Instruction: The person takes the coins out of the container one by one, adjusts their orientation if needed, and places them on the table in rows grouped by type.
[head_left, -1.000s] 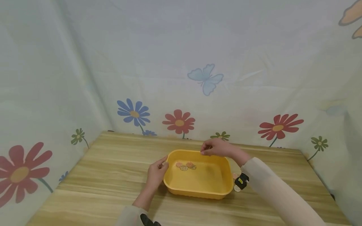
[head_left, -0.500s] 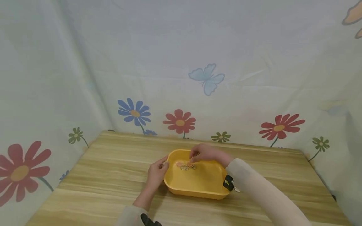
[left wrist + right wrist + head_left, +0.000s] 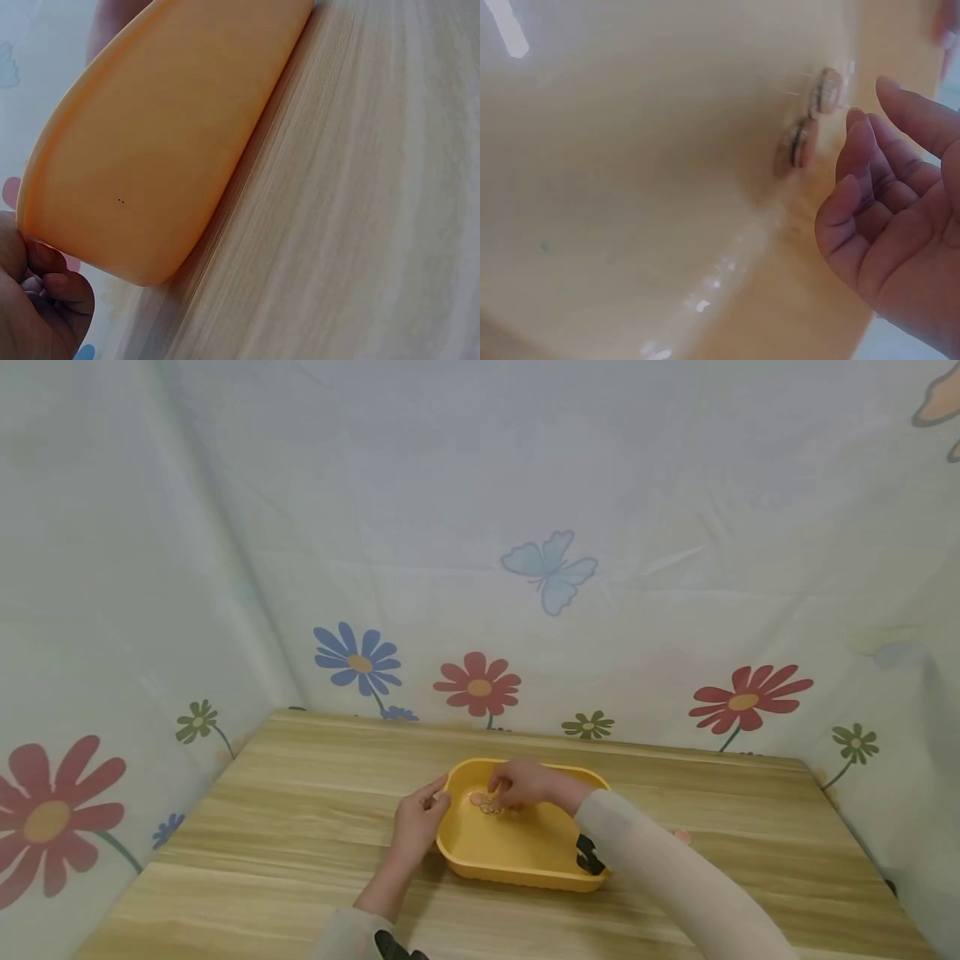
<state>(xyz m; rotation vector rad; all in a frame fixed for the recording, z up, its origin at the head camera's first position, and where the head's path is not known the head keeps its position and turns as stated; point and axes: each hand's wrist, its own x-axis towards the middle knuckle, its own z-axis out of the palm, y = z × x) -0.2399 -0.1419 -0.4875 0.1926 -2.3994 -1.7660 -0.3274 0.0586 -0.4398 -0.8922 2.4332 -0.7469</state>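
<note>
A yellow tray point(image 3: 517, 875) stands on the table, with several copper and silver coins point(image 3: 489, 807) at its inner left. My left hand point(image 3: 417, 821) grips the tray's left rim; in the left wrist view the hand point(image 3: 46, 300) has curled fingers below the rim, against the tray's outer wall point(image 3: 142, 150). Inside the tray, my right hand point(image 3: 522, 783) is over the coins, hiding some. The right wrist view has this hand point(image 3: 904, 210) with loosely bent fingers, thumb and index tips apart, and no coin between them, beside blurred coins point(image 3: 802, 142).
Right of the tray, a copper coin point(image 3: 681, 836) lies on the wooden table point(image 3: 300, 810), beside my right sleeve point(image 3: 675, 868). Behind the table hangs a pale cloth point(image 3: 420, 568) printed with flowers and a butterfly.
My right hand has moved left and down from the tray's far rim to the coins, and its fingers have loosened. The sleeve now uncovers a copper coin at the right. The left hand stays put.
</note>
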